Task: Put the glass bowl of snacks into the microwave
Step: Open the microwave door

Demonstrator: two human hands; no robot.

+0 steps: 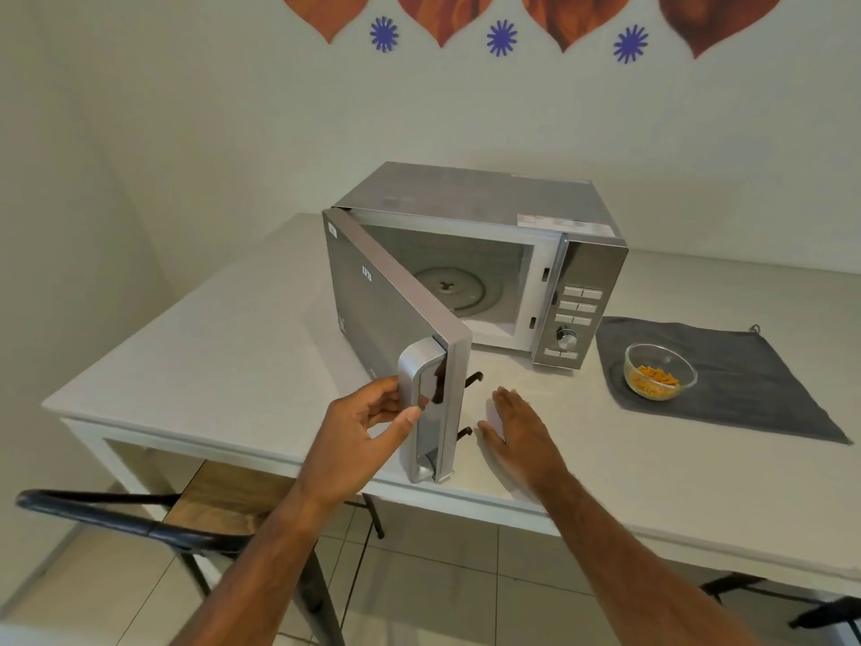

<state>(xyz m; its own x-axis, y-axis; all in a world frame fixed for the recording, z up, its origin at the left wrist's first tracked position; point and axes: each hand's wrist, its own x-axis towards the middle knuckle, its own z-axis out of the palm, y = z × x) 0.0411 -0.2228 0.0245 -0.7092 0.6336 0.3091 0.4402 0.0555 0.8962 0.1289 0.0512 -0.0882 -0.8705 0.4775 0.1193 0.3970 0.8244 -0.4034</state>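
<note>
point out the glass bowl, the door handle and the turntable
glass bowl [660, 371], head view, on the snacks inside it
door handle [416, 412], head view, on its silver front face
turntable [454, 291], head view, on the plate inside the microwave

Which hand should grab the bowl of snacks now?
Probably the right hand. It is open and empty above the table, on the same side as the glass bowl sitting on the grey cloth. The left hand is busy holding the microwave door handle.

Soft even light, wide-angle edge distortion.
</note>
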